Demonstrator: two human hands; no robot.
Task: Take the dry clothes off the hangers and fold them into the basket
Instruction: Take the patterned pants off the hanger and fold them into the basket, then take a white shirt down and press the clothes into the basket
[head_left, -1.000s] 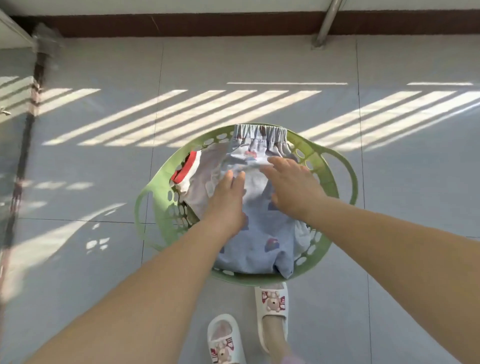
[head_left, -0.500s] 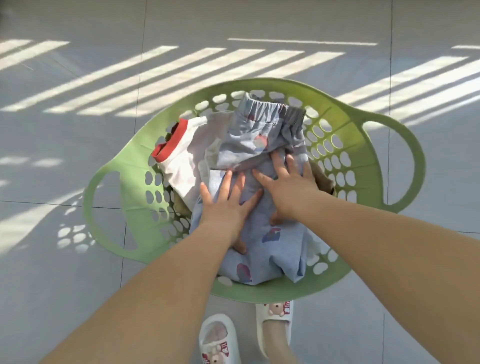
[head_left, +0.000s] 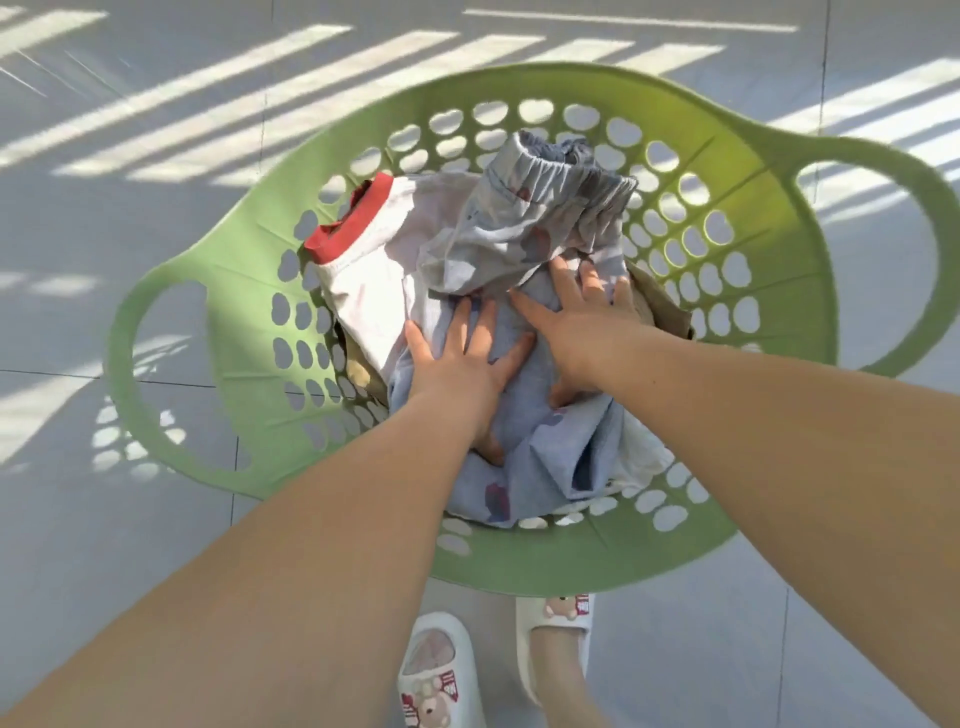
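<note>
Both hands, left (head_left: 457, 364) and right (head_left: 587, 322), press flat, fingers straight, on the trousers (head_left: 519, 291) in the basket (head_left: 249, 291). Risk: the far waistband springs up, undoing the fold.

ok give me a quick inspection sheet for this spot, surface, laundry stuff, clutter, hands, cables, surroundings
surface: grey tiled floor, striped with sunlight
job's things: green basket on the floor; blue patterned pants on top inside it, elastic waistband at the far side; white shirt with red collar beneath at the left; tan cloth showing at the right
clutter: nothing seen
grippers: left hand and right hand press flat on the pants, fingers spread
cables: nothing seen
surroundings: two white slippers on the person's feet, near the basket's rim
</note>
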